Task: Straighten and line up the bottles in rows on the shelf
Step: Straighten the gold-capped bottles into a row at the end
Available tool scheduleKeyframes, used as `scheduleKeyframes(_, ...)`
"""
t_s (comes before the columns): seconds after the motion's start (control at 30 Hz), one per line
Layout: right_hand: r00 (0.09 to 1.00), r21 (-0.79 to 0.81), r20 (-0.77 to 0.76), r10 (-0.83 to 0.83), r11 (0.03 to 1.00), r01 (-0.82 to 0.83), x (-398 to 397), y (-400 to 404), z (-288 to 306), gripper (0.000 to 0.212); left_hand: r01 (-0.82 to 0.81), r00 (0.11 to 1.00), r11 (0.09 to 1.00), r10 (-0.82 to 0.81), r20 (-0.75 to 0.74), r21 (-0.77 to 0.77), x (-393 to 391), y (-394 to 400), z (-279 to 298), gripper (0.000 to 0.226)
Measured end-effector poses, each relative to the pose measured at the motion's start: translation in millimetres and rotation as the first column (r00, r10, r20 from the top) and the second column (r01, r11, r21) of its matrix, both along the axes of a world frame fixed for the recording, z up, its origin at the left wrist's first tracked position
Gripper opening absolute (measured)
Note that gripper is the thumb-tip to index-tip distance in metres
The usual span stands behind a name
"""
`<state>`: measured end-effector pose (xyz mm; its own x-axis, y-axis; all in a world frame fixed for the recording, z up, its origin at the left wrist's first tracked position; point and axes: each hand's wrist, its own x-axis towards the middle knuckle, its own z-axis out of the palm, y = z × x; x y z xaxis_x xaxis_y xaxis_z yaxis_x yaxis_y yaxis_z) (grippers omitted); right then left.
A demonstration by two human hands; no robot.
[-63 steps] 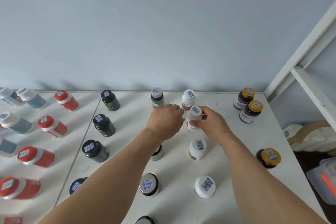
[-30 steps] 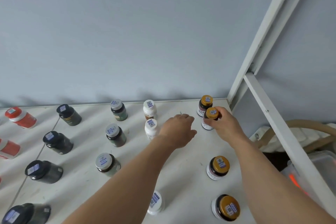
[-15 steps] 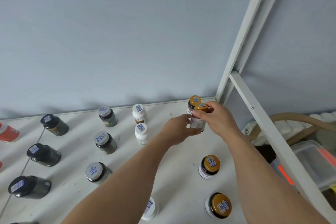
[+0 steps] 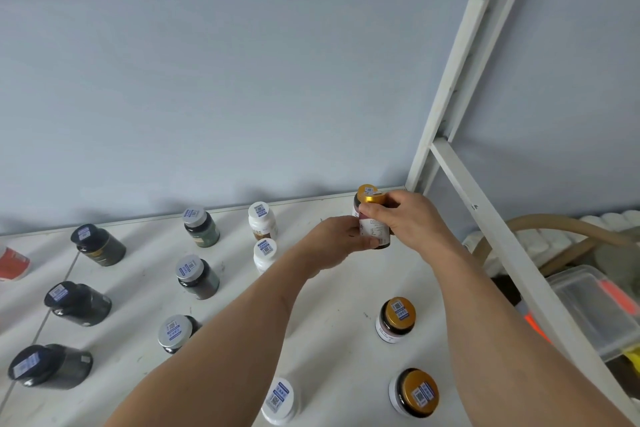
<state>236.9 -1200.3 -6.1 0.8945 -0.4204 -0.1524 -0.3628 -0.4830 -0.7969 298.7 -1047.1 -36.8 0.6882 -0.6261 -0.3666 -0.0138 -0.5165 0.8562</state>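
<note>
Both hands grip one gold-capped bottle (image 4: 374, 225) at the shelf's (image 4: 339, 288) two o'clock corner: right hand (image 4: 408, 218) closed round its cap, left hand (image 4: 337, 241) wrapped on its body; another gold cap (image 4: 366, 189) stands just behind

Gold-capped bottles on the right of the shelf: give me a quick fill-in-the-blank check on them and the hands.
1. Both hands grip one bottle whose cap is ____.
2. The right hand holds it by the ____.
3. The left hand holds its ____.
4. Counting the held one, ____ gold-capped bottles are in view.

Missing words: gold; cap; body; four
</note>
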Motion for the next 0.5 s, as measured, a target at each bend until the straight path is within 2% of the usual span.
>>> scheduleKeyframes(0.1,1.000,0.005,0.019,-0.008,1.000,0.008,0,-1,3,0.020,-0.003,1.000,1.000,0.002,-0.030,-0.016,2,0,2,0.034)
scheduleKeyframes(0.2,0.999,0.032,0.036,-0.014,0.999,0.013,0,-3,2,0.019,0.005,1.000,1.000,-0.006,-0.026,-0.015,3,-2,3,0.034)
scheduleKeyframes(0.27,0.999,0.037,0.035,-0.012,0.999,0.010,-1,-4,-1,0.025,0.030,0.999,0.999,-0.031,0.031,0.040,3,-3,3,0.044)
scheduleKeyframes(0.37,1.000,0.016,0.011,0.006,1.000,-0.006,-5,-5,-10,0.036,0.083,0.971,0.975,-0.125,0.204,0.205,4,0,0,0.059)
scheduleKeyframes(0.43,1.000,0.028,0.006,0.016,0.999,-0.016,-9,-4,-16,0.036,0.094,0.896,0.925,-0.240,0.374,0.369,5,4,-1,0.061)
scheduleKeyframes(0.5,1.000,0.054,0.009,0.022,0.998,-0.023,-13,-3,-24,0.034,0.071,0.747,0.845,-0.397,0.534,0.530,3,7,-3,0.053)
